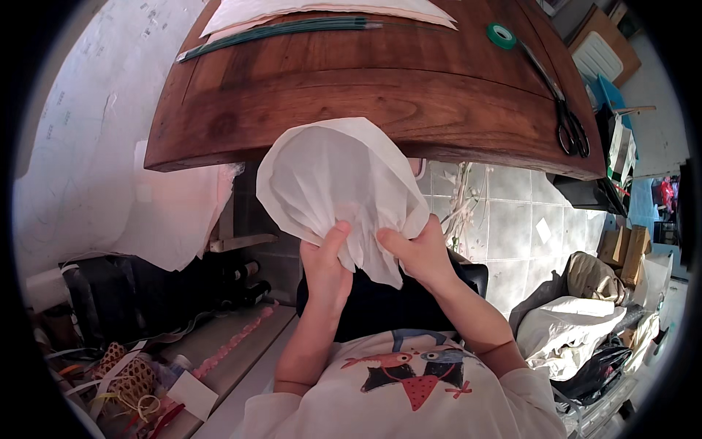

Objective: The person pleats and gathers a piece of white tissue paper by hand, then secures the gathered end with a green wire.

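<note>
A white paper sheet [340, 164], gathered into pleats at its lower part and flaring into a bowl shape above, is held over my lap, in front of the table's near edge. My left hand [329, 263] pinches the gathered part from the left, thumb on top. From the right, my right hand [422, 255] grips the pleats, its thumb also on top. The fingers beneath the paper are hidden. On the wooden table [329, 104] lie a bundle of green stems or wires [274, 34], stacked white and pinkish sheets [329, 10], a roll of green tape [501, 35] and black-handled scissors [570, 123].
A low bench [236, 351] with a pink trim strip, ribbons and woven balls stands at lower left. Bags [565, 329] and cardboard boxes [630, 249] sit on the tiled floor at right. Dried stems [466, 203] lie beneath the table. White sheeting hangs at left.
</note>
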Action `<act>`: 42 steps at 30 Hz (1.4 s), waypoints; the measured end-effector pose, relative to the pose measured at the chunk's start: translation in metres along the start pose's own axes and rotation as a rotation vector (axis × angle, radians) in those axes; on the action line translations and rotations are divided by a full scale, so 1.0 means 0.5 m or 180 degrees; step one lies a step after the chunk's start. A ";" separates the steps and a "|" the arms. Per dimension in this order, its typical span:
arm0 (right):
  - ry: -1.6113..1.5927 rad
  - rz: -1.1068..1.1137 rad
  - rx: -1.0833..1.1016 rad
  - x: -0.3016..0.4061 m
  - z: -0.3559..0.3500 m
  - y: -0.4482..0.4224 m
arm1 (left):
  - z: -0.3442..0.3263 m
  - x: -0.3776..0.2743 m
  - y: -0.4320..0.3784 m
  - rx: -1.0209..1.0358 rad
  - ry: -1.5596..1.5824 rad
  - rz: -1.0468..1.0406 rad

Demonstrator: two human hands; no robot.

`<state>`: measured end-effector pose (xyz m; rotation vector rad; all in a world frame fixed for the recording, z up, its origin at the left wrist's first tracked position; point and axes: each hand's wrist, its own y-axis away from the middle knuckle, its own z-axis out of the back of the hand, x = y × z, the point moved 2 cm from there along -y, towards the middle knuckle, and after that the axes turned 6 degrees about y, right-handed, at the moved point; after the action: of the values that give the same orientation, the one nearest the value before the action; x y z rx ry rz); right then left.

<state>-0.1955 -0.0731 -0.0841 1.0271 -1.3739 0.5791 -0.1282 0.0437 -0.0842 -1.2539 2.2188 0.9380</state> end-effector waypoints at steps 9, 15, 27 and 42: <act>-0.0239 -0.0135 0.0062 -0.006 0.015 -0.008 | 0.006 0.004 -0.013 0.0066 0.0126 0.0268; -0.0835 -0.0659 0.0382 0.004 0.008 -0.002 | 0.050 0.022 -0.025 0.0383 0.0672 0.0899; -0.0369 0.0065 -0.0025 -0.004 -0.027 0.007 | -0.007 0.021 -0.001 0.0312 -0.0508 -0.0054; -0.0787 0.0050 -0.0196 0.020 -0.009 0.000 | 0.036 -0.005 0.004 0.0820 -0.0795 -0.0232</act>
<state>-0.1916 -0.0715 -0.0738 1.0647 -1.6077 0.4286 -0.1280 0.0586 -0.0942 -1.0324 2.0095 0.7112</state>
